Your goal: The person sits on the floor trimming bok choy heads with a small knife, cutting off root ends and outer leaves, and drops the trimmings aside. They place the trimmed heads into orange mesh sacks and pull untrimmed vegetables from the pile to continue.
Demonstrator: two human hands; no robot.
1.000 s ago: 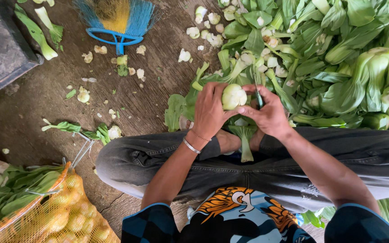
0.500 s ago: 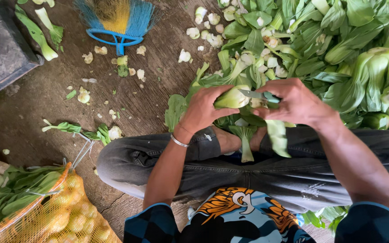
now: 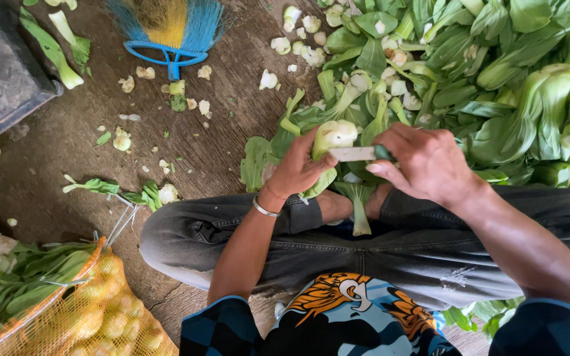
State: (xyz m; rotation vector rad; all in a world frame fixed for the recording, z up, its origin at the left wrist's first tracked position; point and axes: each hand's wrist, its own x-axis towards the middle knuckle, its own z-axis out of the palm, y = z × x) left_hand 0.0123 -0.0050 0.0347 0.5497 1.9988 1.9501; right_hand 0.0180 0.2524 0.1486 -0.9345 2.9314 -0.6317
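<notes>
Two hands meet at the centre of the head view, just above the person's crossed legs in grey trousers (image 3: 338, 244). The left hand (image 3: 295, 173) is curled shut around the pale base of a bok choy head (image 3: 333, 137), fingers wrapped under it and thumb on top, leaves hanging down toward the lap. The right hand (image 3: 430, 161) is closed on the handle of a small knife (image 3: 354, 153), whose light blade lies flat across the stem, pointing at the left thumb.

That is the main hazard: the blade tip sits very near the left fingers, so a slip on the smooth, possibly damp stem could send the edge into the thumb (the cut is made in the air, with no board beneath). A hard pull through could also carry the blade on toward the knee below.

A big pile of untrimmed greens (image 3: 496, 72) fills the upper right. Cut stem ends (image 3: 268, 80) litter the dirt floor (image 3: 87, 138) in the upper middle, beside a blue hand broom (image 3: 169, 29); such scraps could be slippery underfoot. An orange mesh sack (image 3: 94, 310) of round yellow produce sits at lower left.
</notes>
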